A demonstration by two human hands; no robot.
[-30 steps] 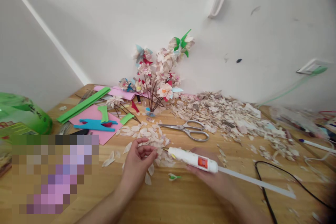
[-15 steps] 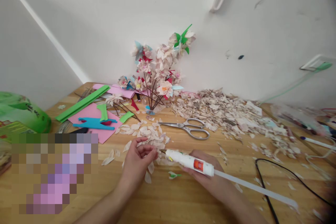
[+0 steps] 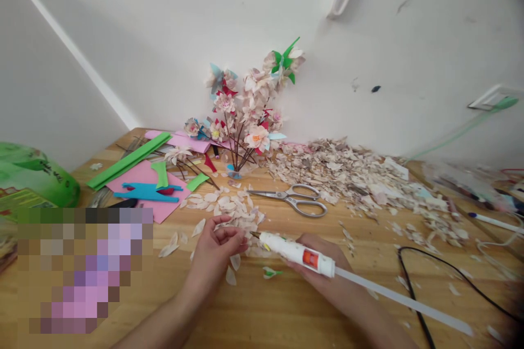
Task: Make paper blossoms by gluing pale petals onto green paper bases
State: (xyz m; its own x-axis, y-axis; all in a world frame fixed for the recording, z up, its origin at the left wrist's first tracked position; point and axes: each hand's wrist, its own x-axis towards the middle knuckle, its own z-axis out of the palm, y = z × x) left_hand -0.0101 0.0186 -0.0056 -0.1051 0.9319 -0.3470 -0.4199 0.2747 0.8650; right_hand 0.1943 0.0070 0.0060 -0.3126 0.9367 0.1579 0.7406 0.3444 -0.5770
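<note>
My right hand [image 3: 317,262] is closed around a white hot glue gun [image 3: 286,248] with an orange patch. A long translucent glue stick [image 3: 405,299] sticks out of its back end. The gun's nozzle points left, close to the fingertips of my left hand [image 3: 219,248]. Thumb and fingers of the left hand are pinched together; what sits between them is too small to make out. Loose pale petals [image 3: 231,210] lie just beyond the left hand, and a small green-and-white scrap [image 3: 271,272] lies under the gun. Silver scissors [image 3: 292,199] rest behind both hands.
Handmade flowers on stems [image 3: 249,120] stand against the wall. A large heap of dried petals [image 3: 347,169] spreads at back right. Coloured paper [image 3: 147,192] and a green bag [image 3: 36,174] are at left. A black cable [image 3: 409,278] curves at right.
The glue gun has shifted very slightly, its glue stick's rear end now lower and further right. My left hand has hardly moved.
</note>
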